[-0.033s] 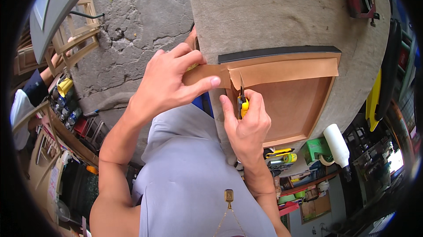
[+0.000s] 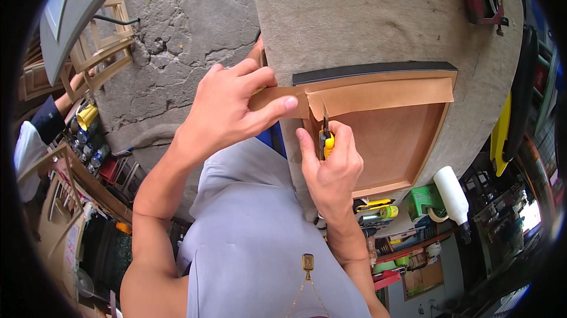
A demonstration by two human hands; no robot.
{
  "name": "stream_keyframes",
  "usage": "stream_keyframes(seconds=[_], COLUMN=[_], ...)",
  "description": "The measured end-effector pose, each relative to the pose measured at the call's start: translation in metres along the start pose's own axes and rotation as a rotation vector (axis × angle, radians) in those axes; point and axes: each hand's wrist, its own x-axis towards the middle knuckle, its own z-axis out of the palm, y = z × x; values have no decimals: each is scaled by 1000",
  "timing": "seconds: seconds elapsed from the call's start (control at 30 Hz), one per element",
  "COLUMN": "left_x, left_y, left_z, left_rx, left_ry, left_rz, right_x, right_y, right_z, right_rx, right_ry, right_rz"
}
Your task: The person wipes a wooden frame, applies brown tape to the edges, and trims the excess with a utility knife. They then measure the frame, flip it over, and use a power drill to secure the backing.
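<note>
Head view: your left hand (image 2: 227,108) pinches the loose end of a brown paper strip (image 2: 384,94) between thumb and fingers, just past the corner of a wooden frame (image 2: 383,189). Your right hand (image 2: 335,170) is wrapped around a yellow-and-black knife (image 2: 326,142), its thin blade at a slit in the strip. The strip runs along the frame's far side (the one with the black outer edge (image 2: 375,71)), and the frame lies on the table (image 2: 354,22).
</note>
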Motion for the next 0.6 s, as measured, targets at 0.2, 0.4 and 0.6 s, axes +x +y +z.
stream_keyframes(seconds=[0.2, 0.4, 0.6], left_x=[9, 3, 0], left_y=[2, 10, 20], left_z=[12, 15, 17], left_rx=[26, 159, 281], left_ry=[42, 57, 50], left_rz=[-13, -7, -85], right_x=[-7, -7, -8], right_y=[6, 7, 8], right_z=[1, 5, 6], right_rx=[64, 113, 139], right_ry=[-28, -40, -40], right_rz=[53, 82, 80])
